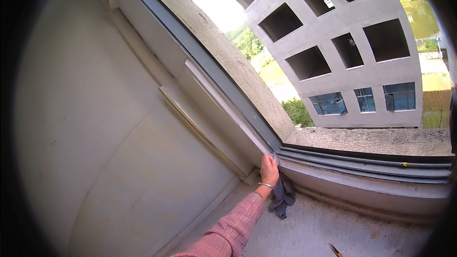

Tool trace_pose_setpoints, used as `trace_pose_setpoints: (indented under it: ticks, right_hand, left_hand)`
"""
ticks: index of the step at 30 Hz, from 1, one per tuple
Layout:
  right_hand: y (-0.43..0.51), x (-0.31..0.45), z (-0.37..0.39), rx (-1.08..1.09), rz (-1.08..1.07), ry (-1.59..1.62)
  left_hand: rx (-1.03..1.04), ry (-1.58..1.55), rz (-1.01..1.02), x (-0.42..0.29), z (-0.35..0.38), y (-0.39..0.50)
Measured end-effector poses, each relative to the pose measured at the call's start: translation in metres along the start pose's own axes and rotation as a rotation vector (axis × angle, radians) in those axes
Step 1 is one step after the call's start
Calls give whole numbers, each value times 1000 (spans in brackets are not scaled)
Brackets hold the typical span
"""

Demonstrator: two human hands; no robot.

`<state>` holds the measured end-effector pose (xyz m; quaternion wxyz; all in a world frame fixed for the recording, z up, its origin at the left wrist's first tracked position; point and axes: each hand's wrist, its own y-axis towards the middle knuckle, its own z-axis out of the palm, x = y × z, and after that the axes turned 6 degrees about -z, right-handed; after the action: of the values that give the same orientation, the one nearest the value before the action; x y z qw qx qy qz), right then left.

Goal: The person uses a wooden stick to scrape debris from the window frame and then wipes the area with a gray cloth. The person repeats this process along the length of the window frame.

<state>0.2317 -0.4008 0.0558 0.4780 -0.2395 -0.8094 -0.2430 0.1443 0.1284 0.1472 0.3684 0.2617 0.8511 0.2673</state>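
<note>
My left hand, in a pink checked sleeve with a metal bangle at the wrist, reaches to the lower inside corner of a window frame. Its fingers are curled round a grey cloth, whose loose end hangs below the sill. The knuckles are against the corner where the upright grey frame meets the bottom track. What the fingertips press on is hidden. My right hand is out of view.
A pale wall with a yellow-edged trim strip rises at left. Below the window runs a ledge, above a pale speckled floor. A brown stick-like end shows at the bottom. Outside stands a grey building.
</note>
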Motion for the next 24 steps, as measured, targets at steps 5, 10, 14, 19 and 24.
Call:
trace_pose_setpoints:
  ticks: [5, 10, 14, 19, 24]
  right_hand:
    - [-12, 5, -15, -3, -11, -58]
    - [-41, 1, -35, -88, -48, -156]
    - [-54, 16, -48, -115, -82, -141]
    - [-70, 34, -45, -134, -153, -45]
    - [-86, 47, -48, -195, -207, 4]
  left_hand:
    - [286, -35, -94, -9, 4, -45]
    - [769, -458, -566, 4, -64, -90]
    - [695, -674, -790, -5, -133, -110]
    - [584, -931, -697, -46, -219, -90]
    - [389, -1163, -415, -112, -313, -48]
